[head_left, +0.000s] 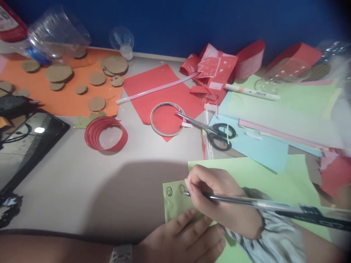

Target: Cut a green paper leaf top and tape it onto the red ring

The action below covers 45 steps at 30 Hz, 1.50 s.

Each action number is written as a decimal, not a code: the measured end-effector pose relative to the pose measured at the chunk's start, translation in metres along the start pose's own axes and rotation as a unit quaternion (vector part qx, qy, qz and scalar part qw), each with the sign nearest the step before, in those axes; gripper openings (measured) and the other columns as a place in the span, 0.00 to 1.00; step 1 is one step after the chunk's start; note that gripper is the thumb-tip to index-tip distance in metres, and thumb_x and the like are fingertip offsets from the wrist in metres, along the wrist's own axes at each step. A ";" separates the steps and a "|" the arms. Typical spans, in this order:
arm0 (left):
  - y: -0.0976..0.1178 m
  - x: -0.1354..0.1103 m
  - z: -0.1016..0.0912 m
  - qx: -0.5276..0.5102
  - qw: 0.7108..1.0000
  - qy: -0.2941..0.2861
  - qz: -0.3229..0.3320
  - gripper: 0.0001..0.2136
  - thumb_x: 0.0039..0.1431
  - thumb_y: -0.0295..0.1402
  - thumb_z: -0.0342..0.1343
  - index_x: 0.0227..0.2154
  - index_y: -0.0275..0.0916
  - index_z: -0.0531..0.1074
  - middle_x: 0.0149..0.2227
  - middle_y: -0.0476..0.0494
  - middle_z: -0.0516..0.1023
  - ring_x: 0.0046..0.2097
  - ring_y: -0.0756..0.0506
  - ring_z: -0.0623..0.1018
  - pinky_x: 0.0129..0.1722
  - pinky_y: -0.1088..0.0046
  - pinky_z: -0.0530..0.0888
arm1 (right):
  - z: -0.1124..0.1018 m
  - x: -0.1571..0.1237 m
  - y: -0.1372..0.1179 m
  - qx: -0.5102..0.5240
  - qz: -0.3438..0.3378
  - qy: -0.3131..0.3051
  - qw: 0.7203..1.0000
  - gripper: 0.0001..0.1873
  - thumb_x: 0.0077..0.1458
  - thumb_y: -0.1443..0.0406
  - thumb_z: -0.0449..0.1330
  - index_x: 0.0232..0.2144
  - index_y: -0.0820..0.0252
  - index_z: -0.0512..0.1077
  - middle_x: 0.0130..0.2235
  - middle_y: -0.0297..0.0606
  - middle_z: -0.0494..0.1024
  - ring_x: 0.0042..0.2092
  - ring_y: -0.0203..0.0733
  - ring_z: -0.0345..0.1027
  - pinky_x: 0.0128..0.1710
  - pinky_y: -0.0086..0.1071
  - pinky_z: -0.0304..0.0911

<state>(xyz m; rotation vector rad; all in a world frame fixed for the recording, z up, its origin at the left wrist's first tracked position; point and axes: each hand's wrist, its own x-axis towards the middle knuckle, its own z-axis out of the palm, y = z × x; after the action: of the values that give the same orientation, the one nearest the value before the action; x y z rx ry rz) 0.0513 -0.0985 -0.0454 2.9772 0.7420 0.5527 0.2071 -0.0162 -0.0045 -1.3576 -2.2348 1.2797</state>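
A ballpoint pen [246,202] is gripped in my right hand [219,193], its tip touching a small yellow-green strip of paper [172,204]. On the strip are a small drawn oval with marks inside it and, at the pen tip, a rounded outline. My left hand [183,241] lies flat with fingers stretched over the lower part of the strip, partly hiding it. Beneath both hands spreads a larger light green sheet [287,171]. Black-handled scissors [211,131] rest just beyond my right hand.
A tape roll [152,126] and pink straw [156,90] overlap red paper [145,80]. Left of them sit a red paper ring [91,138], an orange sheet [82,73] with cardboard discs, and a phone [35,142]. Plastic bottle pieces [57,33] stand by the blue panel [164,25].
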 end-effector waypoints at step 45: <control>0.000 0.000 0.002 0.013 1.000 0.018 0.005 0.14 0.67 0.34 0.45 0.49 0.52 0.72 0.56 0.58 0.71 0.53 0.49 0.70 0.53 0.71 0.66 | -0.001 0.001 -0.003 0.030 -0.005 0.023 0.999 0.12 0.59 0.69 0.47 0.23 0.56 0.53 0.21 0.26 0.61 0.21 0.30 0.51 0.20 0.26 0.51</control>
<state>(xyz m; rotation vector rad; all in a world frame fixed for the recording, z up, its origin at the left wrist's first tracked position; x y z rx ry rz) 0.0519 -0.0988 -0.0476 3.0030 0.7433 0.6038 0.2052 -0.0150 -0.0019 -1.3386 -2.1524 1.2885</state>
